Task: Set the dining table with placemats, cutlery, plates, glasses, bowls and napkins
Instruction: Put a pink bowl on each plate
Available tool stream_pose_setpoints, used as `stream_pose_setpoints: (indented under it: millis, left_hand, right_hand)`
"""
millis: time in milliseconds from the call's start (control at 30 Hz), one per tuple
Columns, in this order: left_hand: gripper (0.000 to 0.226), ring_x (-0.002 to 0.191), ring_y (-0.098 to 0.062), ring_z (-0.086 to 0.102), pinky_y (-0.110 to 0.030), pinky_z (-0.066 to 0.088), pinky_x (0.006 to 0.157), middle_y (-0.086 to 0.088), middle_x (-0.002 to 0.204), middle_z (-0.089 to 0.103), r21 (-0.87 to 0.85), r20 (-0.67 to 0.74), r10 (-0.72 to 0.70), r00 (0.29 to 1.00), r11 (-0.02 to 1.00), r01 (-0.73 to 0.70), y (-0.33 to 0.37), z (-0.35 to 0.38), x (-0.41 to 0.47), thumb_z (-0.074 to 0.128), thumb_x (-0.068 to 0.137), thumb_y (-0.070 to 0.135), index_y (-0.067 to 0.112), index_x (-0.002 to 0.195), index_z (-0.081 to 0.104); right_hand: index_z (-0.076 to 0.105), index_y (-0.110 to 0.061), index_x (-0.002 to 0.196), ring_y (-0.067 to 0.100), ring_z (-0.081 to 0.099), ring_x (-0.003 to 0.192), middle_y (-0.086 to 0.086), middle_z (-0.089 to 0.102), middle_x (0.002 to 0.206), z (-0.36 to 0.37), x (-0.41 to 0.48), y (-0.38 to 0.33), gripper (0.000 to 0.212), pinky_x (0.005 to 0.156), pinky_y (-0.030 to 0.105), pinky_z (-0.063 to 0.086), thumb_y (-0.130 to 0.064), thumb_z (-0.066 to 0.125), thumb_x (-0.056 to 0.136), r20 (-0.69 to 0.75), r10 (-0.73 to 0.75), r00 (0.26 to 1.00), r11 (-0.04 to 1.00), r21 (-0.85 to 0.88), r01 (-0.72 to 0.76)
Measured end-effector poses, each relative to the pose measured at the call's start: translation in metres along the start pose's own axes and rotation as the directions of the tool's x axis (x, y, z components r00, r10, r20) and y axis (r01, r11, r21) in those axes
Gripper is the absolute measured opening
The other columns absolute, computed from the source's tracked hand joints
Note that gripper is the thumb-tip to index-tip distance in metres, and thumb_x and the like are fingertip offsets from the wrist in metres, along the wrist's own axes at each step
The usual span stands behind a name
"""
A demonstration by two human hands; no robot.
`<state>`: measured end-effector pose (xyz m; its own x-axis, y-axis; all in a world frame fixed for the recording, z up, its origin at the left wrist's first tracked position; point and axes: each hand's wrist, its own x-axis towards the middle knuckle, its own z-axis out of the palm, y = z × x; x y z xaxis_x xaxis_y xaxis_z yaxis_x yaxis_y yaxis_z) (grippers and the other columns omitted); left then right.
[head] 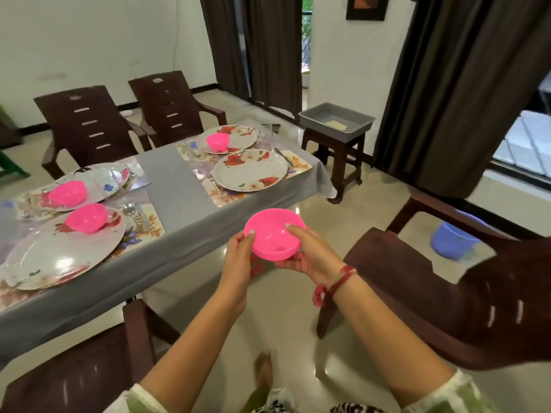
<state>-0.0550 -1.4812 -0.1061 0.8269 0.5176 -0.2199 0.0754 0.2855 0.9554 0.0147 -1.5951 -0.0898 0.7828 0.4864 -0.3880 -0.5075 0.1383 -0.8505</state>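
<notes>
Dining table (176, 189) at left, nearly set | left hand (238, 257), right hand (311, 253): fingers clamped round pink bowl (272, 239) | carry level, set down centred on bare far plate (250, 171)

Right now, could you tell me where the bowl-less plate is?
Head view: the empty plate sits at the table's right end, nearer than the plate with a bowl.

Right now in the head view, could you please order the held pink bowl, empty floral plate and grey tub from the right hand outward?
1. Held pink bowl, gripped by the right hand.
2. Empty floral plate, on the table.
3. Grey tub, on the stool.
</notes>
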Motion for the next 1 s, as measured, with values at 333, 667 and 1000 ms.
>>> stream_pose_setpoints:
  millis: [333, 667, 1000]
  left_hand:
    - [0.039, 0.109, -0.019, 0.060, -0.032, 0.049, 0.080, -0.003, 0.122, 0.059, 0.002, -0.064, -0.097, 0.993, 0.995, 0.097, 0.030, -0.022, 0.248, 0.047, 0.098, 0.035, 0.018, 0.132, 0.043]
    - [0.040, 0.114, -0.025, 0.055, -0.038, 0.044, 0.098, -0.006, 0.131, 0.051, 0.045, -0.080, -0.163, 0.983, 0.985, 0.167, 0.066, -0.020, 0.403, 0.050, 0.097, 0.034, 0.019, 0.133, 0.041]
    - [0.024, 0.104, -0.015, 0.058, -0.032, 0.043, 0.088, -0.001, 0.119, 0.057, 0.038, -0.208, -0.213, 0.955, 0.974, 0.225, 0.046, 0.004, 0.502, 0.052, 0.097, 0.028, 0.023, 0.120, 0.050]
  right_hand:
    - [0.039, -0.014, 0.133, 0.029, 0.051, 0.108, 0.011, 0.045, 0.125, 0.035, 0.247, -0.055, 0.041, 0.052, 0.031, 0.058, -0.007, 0.048, 0.094, -0.140, 0.051, 0.989, 0.994, -0.084, -0.063]
    - [0.031, -0.016, 0.142, 0.041, 0.050, 0.117, 0.015, 0.039, 0.131, 0.032, 0.417, -0.110, 0.059, 0.073, 0.049, 0.057, 0.008, 0.038, 0.089, -0.336, 0.084, 0.938, 0.996, 0.037, -0.076]
    - [0.031, -0.024, 0.145, 0.042, 0.042, 0.123, 0.010, 0.031, 0.145, 0.012, 0.574, -0.138, 0.065, 0.043, 0.035, 0.055, 0.008, 0.030, 0.088, -0.308, 0.128, 0.943, 0.945, -0.249, -0.209]
